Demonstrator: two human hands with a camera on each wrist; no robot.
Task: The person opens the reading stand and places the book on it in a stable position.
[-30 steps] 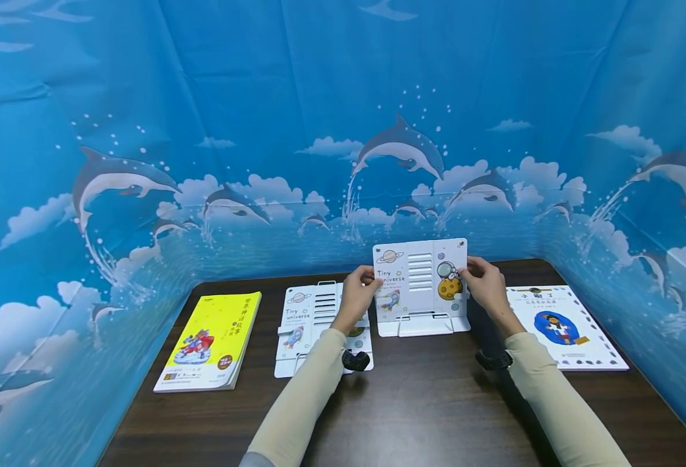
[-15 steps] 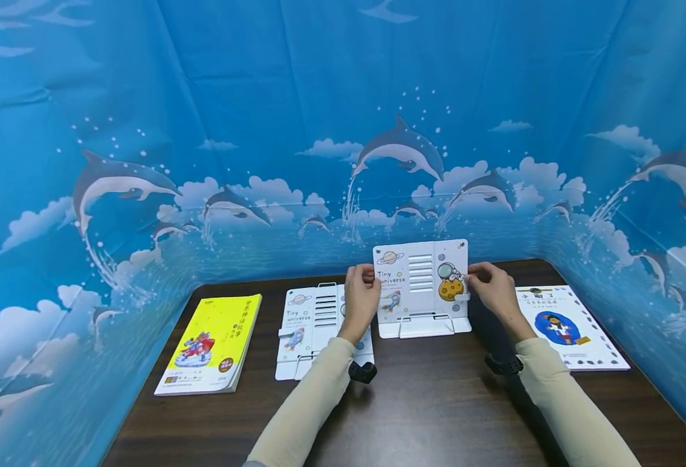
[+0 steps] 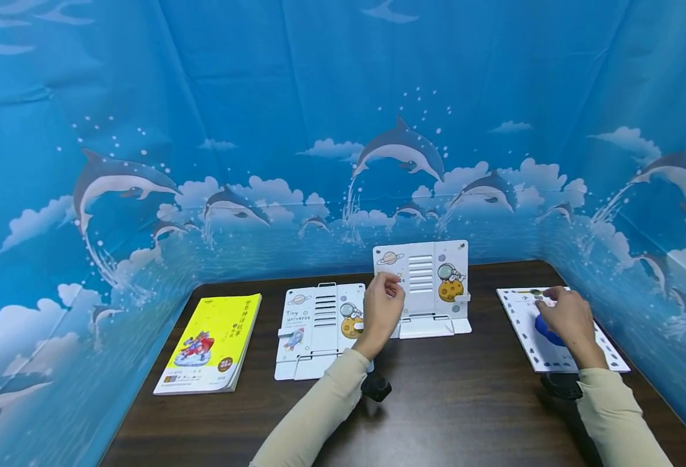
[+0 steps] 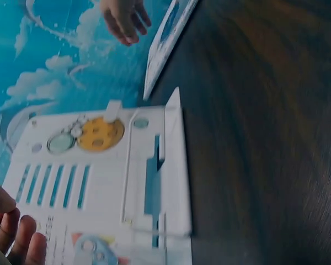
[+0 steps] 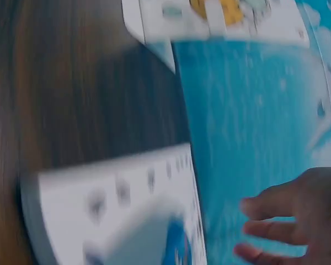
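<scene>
An upright white book stand [image 3: 421, 292] with "Tiny universe" and planet drawings stands at the back of the table. My left hand [image 3: 382, 311] is in front of its left part, fingers loosely bent and holding nothing; the left wrist view shows those fingers [image 4: 27, 237] beside the slotted panel. At the right lies a white book [image 3: 524, 324] with a blue round picture, partly hidden by my right hand [image 3: 573, 324] over it. In the right wrist view that hand [image 5: 303, 221] has its fingers spread apart with nothing between them, beside the blurred book [image 5: 121, 176].
A second, matching book stand [image 3: 302, 324] lies folded flat left of the upright one. A thick yellow book [image 3: 217, 331] lies at the far left. A blue dolphin-print curtain [image 3: 296, 130] rises behind and beside the dark wooden table [image 3: 436, 408].
My right hand has left the upright stand's right edge and moved right, over the white book. My left hand has come off the left edge and shifted slightly right in front of the panel.
</scene>
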